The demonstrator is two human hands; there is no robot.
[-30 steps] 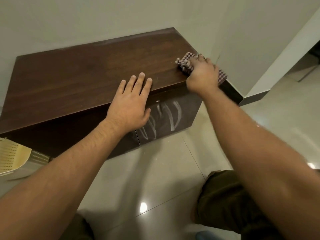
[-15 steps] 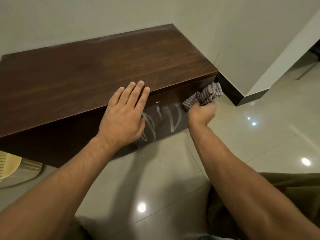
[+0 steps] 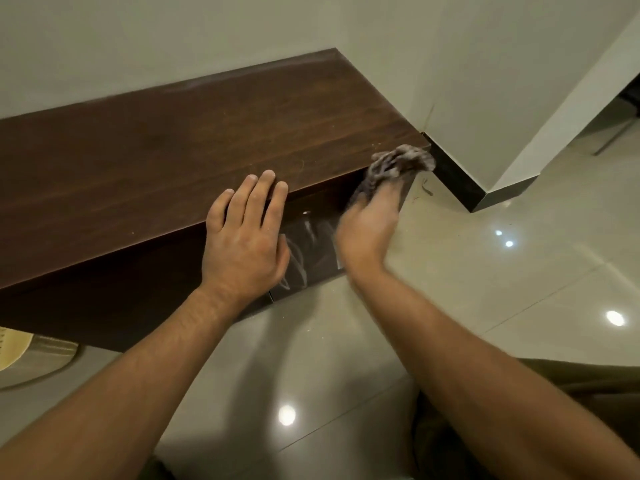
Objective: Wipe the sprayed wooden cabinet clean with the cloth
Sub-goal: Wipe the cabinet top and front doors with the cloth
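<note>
**Just one cloth, one cabinet, two hands**

One dark wooden cabinet stands against the wall, and one checked cloth is in play. Both of the person's hands are on the cabinet.

The left hand lies flat over the front edge of the cabinet top. Its four fingers are straight and pressed side by side with their tips on the wood, and its palm hangs over the front face. It holds nothing.

The right hand is blurred. It grips the bunched cloth, which sticks out beyond its fingertips, on the side away from the person. How each finger lies cannot be told. The cloth sits at the cabinet's front right corner, against the top edge of the front face, well to the right of the left hand.

Between the two hands, on the front face, white spray streaks show in several curved strokes, just beside the left thumb. Below both forearms lies the glossy tiled floor.
</note>
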